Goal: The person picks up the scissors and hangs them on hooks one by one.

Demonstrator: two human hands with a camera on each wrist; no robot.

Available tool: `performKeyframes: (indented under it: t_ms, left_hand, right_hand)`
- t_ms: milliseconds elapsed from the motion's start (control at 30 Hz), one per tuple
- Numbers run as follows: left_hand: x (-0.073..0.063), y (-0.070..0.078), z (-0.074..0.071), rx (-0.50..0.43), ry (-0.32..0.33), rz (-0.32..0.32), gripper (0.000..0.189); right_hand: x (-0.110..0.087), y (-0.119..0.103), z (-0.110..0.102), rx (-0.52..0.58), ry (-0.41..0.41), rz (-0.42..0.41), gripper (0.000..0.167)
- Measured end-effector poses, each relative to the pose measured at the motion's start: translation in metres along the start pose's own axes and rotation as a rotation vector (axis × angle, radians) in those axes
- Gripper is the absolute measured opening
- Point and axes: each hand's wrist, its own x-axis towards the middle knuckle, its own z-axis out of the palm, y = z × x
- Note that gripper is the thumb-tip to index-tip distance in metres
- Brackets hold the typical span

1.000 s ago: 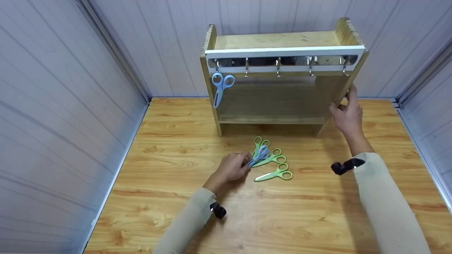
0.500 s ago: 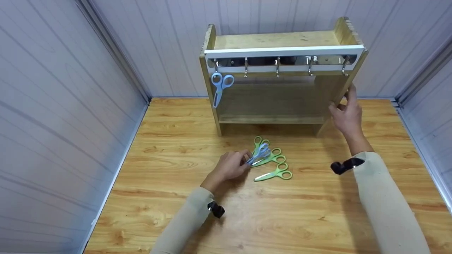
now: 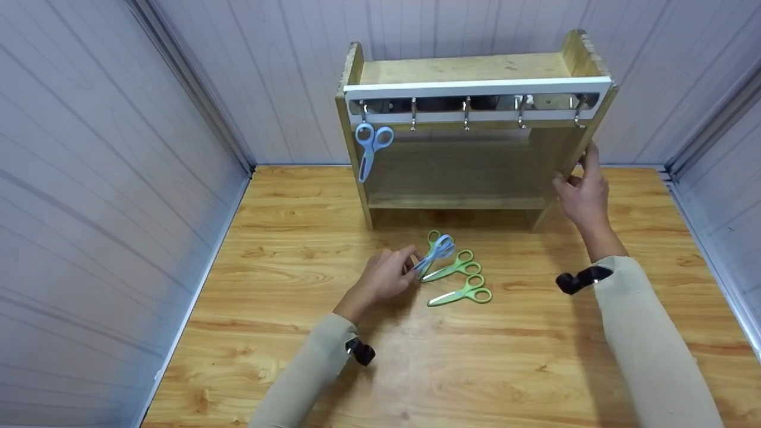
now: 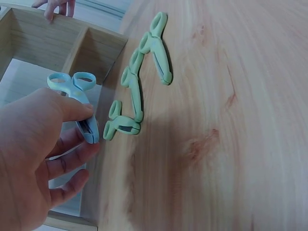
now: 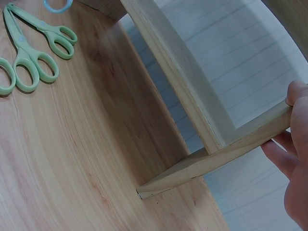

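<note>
I have the left hand (image 3: 383, 276) pinching a pair of blue scissors (image 4: 80, 96) by the blades, just in front of the wooden shelf (image 3: 458, 203); the right hand (image 3: 585, 193), farther from them, grips its side. The metal hooks (image 3: 467, 113) lie beyond and above the handles. The scissors' long axis slants away rightward, handles toward the shelf, tips back at the pinch.

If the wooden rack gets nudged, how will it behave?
Board-built, the wooden rack should move as one stiff piece. Standing on narrow side panels, it might tip if pushed high; the right hand gripping one side probably steadies it.
</note>
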Motion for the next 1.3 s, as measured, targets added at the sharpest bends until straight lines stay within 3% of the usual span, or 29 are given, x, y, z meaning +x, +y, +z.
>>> performKeyframes:
  t_ms: [267,633,867,1300]
  left_hand:
    - [0.0,0.004,-0.009,0.019,0.045,0.027,0.019]
    - [0.0,0.006,-0.019,-0.033,0.087,0.045,0.018]
    - [-0.001,0.008,-0.024,0.014,0.116,0.064,0.016]
    - [-0.003,0.008,-0.035,-0.027,0.145,0.058,0.015]
  right_hand:
    - [0.0,0.0,0.0,0.022,-0.014,0.004,0.088]
    - [0.001,0.0,-0.001,0.024,-0.016,0.005,0.087]
    - [-0.001,0.0,-0.001,0.033,-0.017,0.015,0.089]
    - [0.0,-0.002,-0.001,0.023,-0.022,0.022,0.09]
